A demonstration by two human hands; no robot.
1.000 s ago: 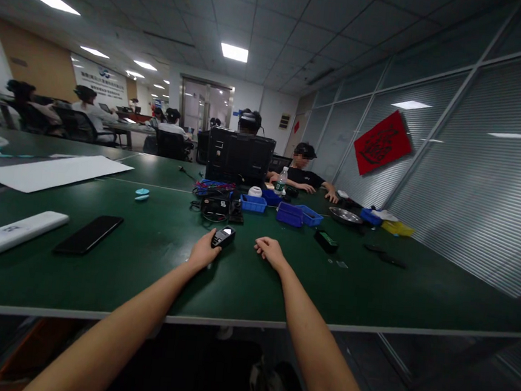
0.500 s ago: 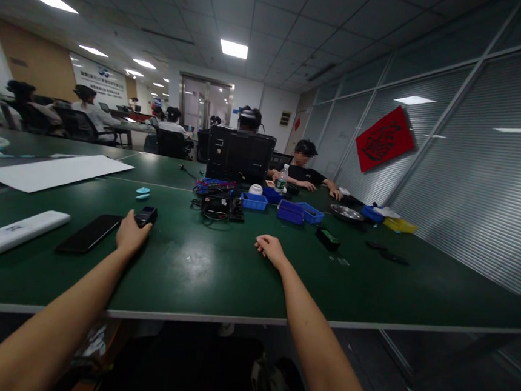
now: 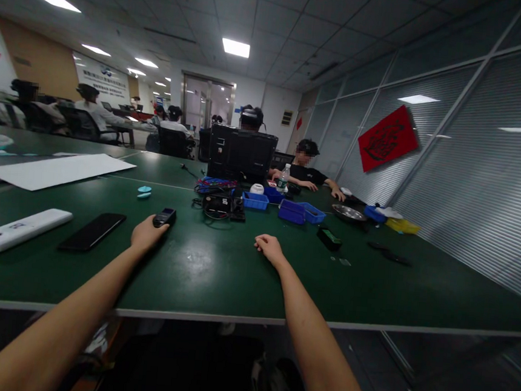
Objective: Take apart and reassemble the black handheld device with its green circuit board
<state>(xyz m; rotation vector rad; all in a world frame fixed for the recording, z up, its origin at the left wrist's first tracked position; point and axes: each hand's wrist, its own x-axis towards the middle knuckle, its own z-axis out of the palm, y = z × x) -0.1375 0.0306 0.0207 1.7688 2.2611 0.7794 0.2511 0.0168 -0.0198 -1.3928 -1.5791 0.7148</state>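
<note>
My left hand (image 3: pixel 146 234) is closed around a small black device with a little screen (image 3: pixel 165 216), low over the green table (image 3: pixel 216 289); whether the device touches the top I cannot tell. What kind of device it is does not show clearly. Left of that hand lies a black smartphone (image 3: pixel 93 232), face up. My right hand (image 3: pixel 270 249) rests on the table near the middle, its fingers curled together; if anything is inside them, it is hidden.
A white power strip-like bar (image 3: pixel 20 229) lies far left, with a white sheet (image 3: pixel 62 169) behind. Light-blue pieces (image 3: pixel 144 192), a cabled black box (image 3: pixel 216 205), blue trays (image 3: pixel 292 211), a bottle (image 3: pixel 284 178) and a metal bowl (image 3: pixel 349 213) stand farther back. A person (image 3: pixel 306 169) sits opposite, behind the table.
My left hand has moved to the right with the black device, away from the smartphone. My right hand has stayed in place. The view has shifted very slightly.
</note>
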